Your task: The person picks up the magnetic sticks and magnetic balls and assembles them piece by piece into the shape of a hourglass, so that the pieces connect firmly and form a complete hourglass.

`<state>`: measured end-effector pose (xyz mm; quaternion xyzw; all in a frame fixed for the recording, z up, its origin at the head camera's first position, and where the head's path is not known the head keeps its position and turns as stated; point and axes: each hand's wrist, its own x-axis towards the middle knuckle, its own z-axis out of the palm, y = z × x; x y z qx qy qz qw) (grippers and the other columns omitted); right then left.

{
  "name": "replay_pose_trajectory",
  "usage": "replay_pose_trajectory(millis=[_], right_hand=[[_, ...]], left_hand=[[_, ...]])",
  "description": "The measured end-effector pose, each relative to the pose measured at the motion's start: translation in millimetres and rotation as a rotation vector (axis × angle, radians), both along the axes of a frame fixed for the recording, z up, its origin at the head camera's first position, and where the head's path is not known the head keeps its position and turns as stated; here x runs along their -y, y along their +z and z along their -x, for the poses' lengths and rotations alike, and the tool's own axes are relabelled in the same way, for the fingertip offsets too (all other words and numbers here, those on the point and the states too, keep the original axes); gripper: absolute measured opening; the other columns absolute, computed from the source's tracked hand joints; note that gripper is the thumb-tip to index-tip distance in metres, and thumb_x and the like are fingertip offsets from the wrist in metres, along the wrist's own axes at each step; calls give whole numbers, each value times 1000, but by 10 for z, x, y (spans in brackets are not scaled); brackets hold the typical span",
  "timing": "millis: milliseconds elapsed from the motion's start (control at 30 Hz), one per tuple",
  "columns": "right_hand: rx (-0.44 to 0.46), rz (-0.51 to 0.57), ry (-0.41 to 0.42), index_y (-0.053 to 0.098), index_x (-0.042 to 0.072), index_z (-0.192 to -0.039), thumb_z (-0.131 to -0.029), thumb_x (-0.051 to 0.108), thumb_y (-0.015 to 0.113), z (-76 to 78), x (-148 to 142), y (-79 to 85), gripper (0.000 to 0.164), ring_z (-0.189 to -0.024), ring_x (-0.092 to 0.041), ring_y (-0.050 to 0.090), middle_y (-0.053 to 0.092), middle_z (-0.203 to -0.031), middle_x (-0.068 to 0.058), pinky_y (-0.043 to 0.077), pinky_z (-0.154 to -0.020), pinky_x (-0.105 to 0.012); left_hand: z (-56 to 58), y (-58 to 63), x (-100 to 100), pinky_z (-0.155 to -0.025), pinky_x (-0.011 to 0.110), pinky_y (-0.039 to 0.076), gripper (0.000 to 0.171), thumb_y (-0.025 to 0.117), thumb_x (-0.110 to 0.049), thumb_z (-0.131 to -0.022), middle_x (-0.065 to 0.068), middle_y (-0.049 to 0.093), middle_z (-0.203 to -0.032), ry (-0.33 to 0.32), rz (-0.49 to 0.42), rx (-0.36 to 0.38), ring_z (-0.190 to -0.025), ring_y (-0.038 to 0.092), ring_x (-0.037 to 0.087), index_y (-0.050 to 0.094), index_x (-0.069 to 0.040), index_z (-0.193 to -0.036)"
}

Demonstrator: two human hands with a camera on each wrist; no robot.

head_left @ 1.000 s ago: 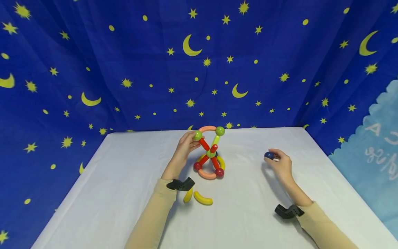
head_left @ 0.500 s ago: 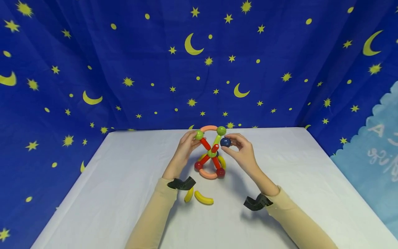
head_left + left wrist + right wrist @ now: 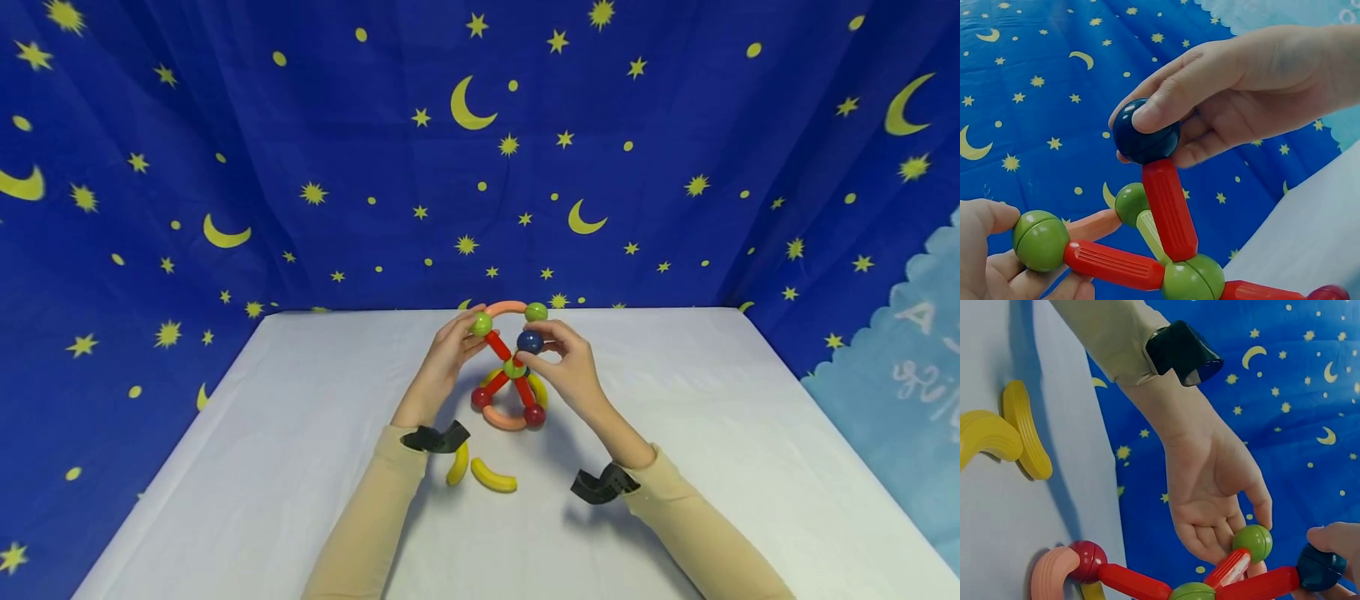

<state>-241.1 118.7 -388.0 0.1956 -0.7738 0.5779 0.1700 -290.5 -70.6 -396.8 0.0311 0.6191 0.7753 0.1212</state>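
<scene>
A standing construction of coloured sticks and balls, probably magnetic, rises from the table. My left hand (image 3: 441,362) grips its upper left green ball (image 3: 482,324) between thumb and fingers. Between the thumb and fingers of my right hand (image 3: 572,367) is a dark blue ball (image 3: 1147,132). In the left wrist view that ball touches the top end of a red stick (image 3: 1170,212), which rises from the central green ball (image 3: 1194,279). A salmon curved stick (image 3: 507,307) links the two upper green balls. Red balls (image 3: 535,415) and another salmon curve (image 3: 505,419) form the base.
Two yellow curved sticks (image 3: 493,476) lie on the white table (image 3: 300,500) in front of the construction, near my left wrist. A blue curtain (image 3: 375,150) with stars and moons hangs behind, and a light blue panel (image 3: 900,333) is at the right.
My right hand has brought the dark blue ball leftward from the table's right side to the red stick's end. The left hand keeps its grip on the green ball.
</scene>
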Motion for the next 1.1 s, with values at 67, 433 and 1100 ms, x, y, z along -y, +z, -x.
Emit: replay_pose_trajectory(millis=[67, 433, 1100], right_hand=[[-10, 1, -1, 60, -7, -118, -80, 0, 73, -12, -14, -6, 41, -92, -3, 59, 62, -117, -22, 51, -82, -13], [-152, 43, -209, 62, -4, -112, -78, 1, 75, -173, -21, -17, 37, -98, -26, 56, 61, -111, -19, 50, -79, -21], [305, -323, 312, 66, 6, -111, -76, 14, 78, -817, 187, -879, 38, -95, -20, 65, 71, -103, -7, 52, -84, -24]], left_hand=[[3, -8, -2, -116, 47, 29, 46, 55, -43, -94, -2, 51, -139, -8, -11, 1, -127, 51, 24, 53, -21, -134], [5, -18, 8, -115, 45, 31, 43, 52, -38, -96, 2, 53, -138, 0, -16, 4, -128, 51, 25, 52, -20, -135], [-7, 10, 12, -114, 40, 34, 45, 52, -41, -95, 4, 51, -142, -19, -2, -7, -129, 51, 20, 50, -20, -136]])
